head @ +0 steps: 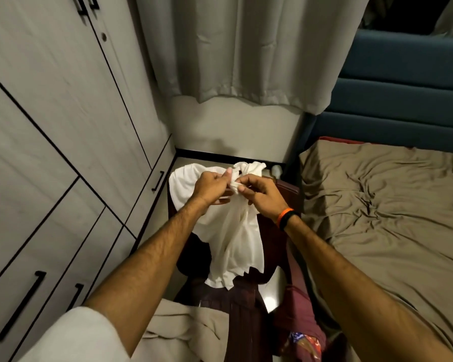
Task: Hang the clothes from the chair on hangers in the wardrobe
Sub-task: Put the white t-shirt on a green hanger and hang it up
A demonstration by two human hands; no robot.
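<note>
A white garment [232,239] hangs down in front of me, bunched at its top edge. My left hand [211,188] pinches the bunched cloth from the left. My right hand [262,195], with an orange and black band at the wrist, grips the same bunch from the right. Both hands hold the garment up above a dark maroon chair [285,189], of which only part shows behind the cloth. More clothes lie below: a dark maroon piece [242,309] and a beige piece [183,333]. The grey wardrobe [53,142] on the left has its doors closed. No hanger is visible.
A bed with a rumpled brown sheet [392,218] and a blue padded headboard [408,95] fills the right side. Grey curtains [246,48] hang at the back wall. A narrow strip of floor [191,159] runs between wardrobe and bed. A small white object [277,170] sits by the bed corner.
</note>
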